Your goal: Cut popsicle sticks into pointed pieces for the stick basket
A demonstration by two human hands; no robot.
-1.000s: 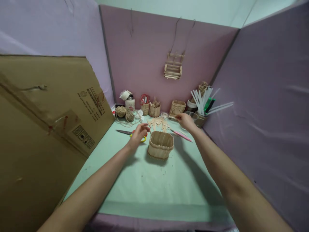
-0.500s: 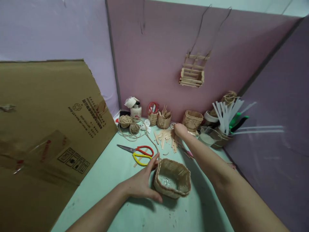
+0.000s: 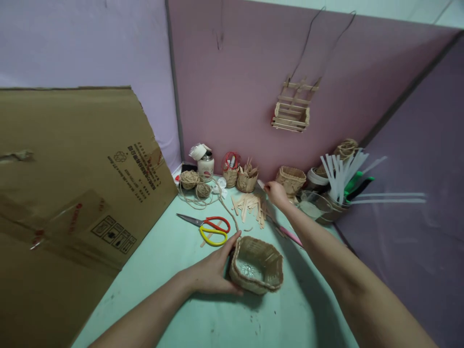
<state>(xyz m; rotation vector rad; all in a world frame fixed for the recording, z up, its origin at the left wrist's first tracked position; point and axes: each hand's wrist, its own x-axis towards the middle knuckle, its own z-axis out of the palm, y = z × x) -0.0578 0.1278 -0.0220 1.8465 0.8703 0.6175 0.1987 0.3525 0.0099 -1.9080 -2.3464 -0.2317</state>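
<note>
We hold our left hand [image 3: 213, 270] low and near, palm inward with thumb and fingers spread in an open cup, while our right arm stretches far forward, the right hand [image 3: 277, 193] pinching its fingertips together.

Both arms are bare from the near edge of view to the fingertips, with no sleeve showing. The left hand [image 3: 213, 273] and the right hand [image 3: 277, 193] are bare too, with no glove, ring, watch or band visible.
</note>
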